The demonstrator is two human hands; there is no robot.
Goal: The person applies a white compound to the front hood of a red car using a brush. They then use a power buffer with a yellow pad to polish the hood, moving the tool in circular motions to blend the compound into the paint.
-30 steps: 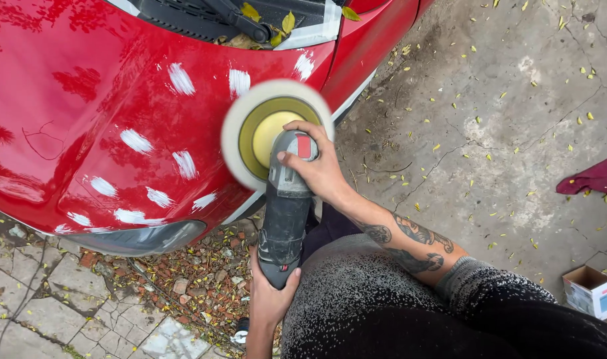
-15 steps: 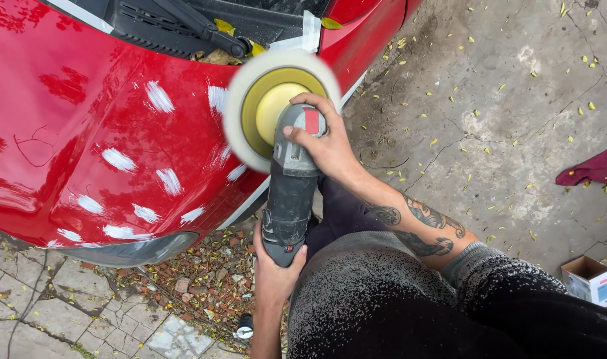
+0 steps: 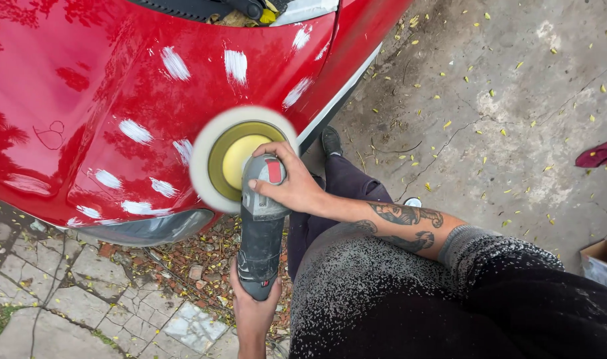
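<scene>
I hold a grey polishing machine [image 3: 260, 233] over the corner of a red car hood [image 3: 71, 80]. Its round white foam pad [image 3: 213, 156] with a yellow backing plate is blurred from spinning and rests on the paint near the headlight [image 3: 144, 229]. My right hand [image 3: 290, 186] grips the machine's head by its red button. My left hand [image 3: 253, 309] wraps the rear end of the body. White dabs of polish [image 3: 174, 63] dot the hood.
Cracked paving with rubble and dry leaves lies under the car's front. Concrete strewn with yellow leaves stretches right. A dark red cloth [image 3: 602, 153] and a small cardboard box [image 3: 602, 262] sit at the right edge. My shoe [image 3: 330, 139] stands by the fender.
The polisher has slid down and left across the hood toward the headlight, both hands moving with it. Polish dabs near the windscreen that the pad covered show again.
</scene>
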